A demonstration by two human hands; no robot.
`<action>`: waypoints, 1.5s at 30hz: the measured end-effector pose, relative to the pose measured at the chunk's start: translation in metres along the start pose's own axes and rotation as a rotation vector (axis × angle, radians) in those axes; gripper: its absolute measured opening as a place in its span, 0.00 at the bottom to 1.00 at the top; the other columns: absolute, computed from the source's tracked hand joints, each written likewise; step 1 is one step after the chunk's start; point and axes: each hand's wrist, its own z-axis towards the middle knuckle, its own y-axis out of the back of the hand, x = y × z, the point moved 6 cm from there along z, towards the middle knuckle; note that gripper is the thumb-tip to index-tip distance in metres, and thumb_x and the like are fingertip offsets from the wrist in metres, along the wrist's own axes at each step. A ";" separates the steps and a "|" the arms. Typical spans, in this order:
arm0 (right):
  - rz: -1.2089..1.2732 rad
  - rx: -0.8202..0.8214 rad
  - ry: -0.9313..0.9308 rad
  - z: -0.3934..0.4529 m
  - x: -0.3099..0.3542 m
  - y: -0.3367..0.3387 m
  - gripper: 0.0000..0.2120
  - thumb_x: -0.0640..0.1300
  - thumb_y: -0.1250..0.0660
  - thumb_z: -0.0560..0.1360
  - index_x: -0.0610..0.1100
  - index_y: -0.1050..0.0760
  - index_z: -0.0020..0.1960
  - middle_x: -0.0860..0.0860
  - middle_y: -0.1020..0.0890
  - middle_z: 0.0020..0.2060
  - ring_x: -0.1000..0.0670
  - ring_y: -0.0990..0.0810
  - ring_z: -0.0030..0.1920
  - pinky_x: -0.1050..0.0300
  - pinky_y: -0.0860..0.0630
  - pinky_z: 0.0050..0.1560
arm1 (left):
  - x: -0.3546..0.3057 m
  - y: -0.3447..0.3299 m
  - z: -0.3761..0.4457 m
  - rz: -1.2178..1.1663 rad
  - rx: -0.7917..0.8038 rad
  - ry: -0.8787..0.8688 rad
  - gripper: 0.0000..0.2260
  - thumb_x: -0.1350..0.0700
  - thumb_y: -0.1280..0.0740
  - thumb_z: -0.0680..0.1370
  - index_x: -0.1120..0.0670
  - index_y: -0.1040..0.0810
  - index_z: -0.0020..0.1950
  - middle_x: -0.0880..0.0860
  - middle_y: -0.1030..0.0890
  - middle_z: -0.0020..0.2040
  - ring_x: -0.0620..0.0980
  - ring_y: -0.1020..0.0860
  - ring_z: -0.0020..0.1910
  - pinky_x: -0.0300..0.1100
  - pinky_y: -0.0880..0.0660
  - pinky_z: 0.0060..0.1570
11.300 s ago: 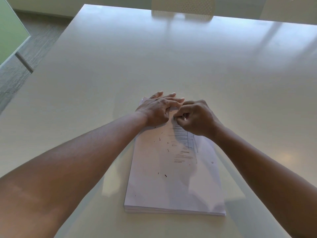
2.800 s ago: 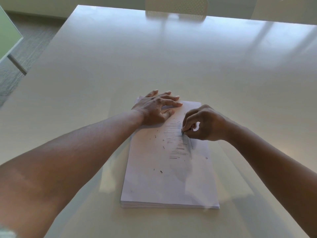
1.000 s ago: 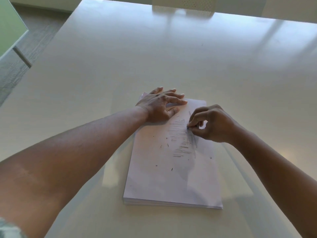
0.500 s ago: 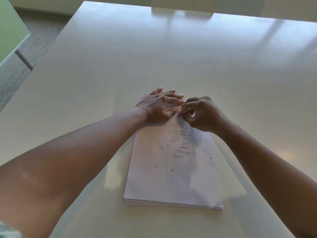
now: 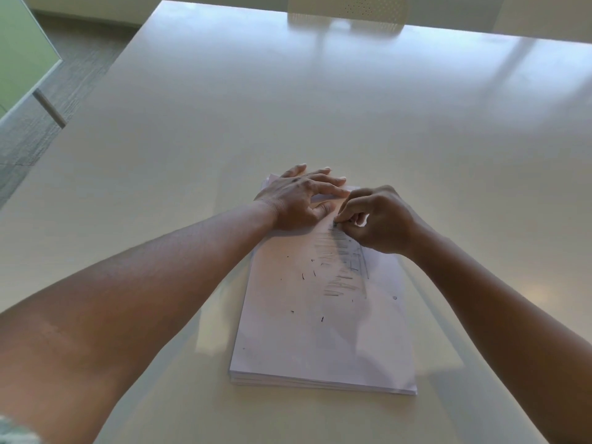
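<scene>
Marking step in hand: stack of paper [image 5: 323,331] lies on the pale surface [image 5: 224,123], close to the person's side, long edge running away from them. Left hand [image 5: 298,197] is flat, fingers straight, pressing the far left corner of the top sheet to pin it. Right hand [image 5: 378,222] is curled, thumb and forefinger pinching a small dark bit [image 5: 335,224] against the sheet just beside the left thumb. It is too small to tell whether it is a lead stub or an eraser. A band of grey hatch marks [image 5: 344,267] runs down the right half of the sheet from the pinch, with dark flecks [image 5: 303,276] scattered mid-sheet. Looks like a rubbing stroke at its far end. The next move probably calls for dragging the pinch back toward the body along the band with light, even pressure and a tight grip on the tiny bit, while the left hand bears down so the sheet doesn't slide or buckle. Perforated chair back [image 5: 349,8] sits at the far edge, well apart.
</scene>
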 end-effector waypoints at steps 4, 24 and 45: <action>0.029 0.142 0.057 -0.006 0.011 -0.005 0.04 0.37 0.22 0.68 0.45 0.14 0.41 0.54 0.16 0.36 0.58 0.21 0.34 0.60 0.21 0.40 | -0.003 0.002 -0.001 0.007 0.013 0.008 0.16 0.43 0.43 0.86 0.31 0.29 0.73 0.31 0.38 0.78 0.34 0.50 0.80 0.35 0.59 0.69; -0.058 0.052 -0.281 0.004 -0.006 0.002 0.06 0.39 0.28 0.70 0.47 0.15 0.38 0.56 0.21 0.33 0.51 0.23 0.35 0.59 0.24 0.38 | 0.003 0.002 -0.006 -0.098 0.077 0.037 0.19 0.44 0.37 0.83 0.28 0.31 0.72 0.30 0.42 0.79 0.45 0.53 0.83 0.65 0.55 0.76; -0.041 -0.008 -0.281 -0.001 -0.001 0.003 0.06 0.37 0.29 0.69 0.45 0.15 0.38 0.53 0.18 0.35 0.50 0.20 0.36 0.52 0.20 0.38 | -0.017 -0.013 -0.046 -0.098 0.087 -0.142 0.57 0.28 0.24 0.61 0.45 0.45 0.84 0.41 0.50 0.84 0.17 0.72 0.63 0.25 0.74 0.66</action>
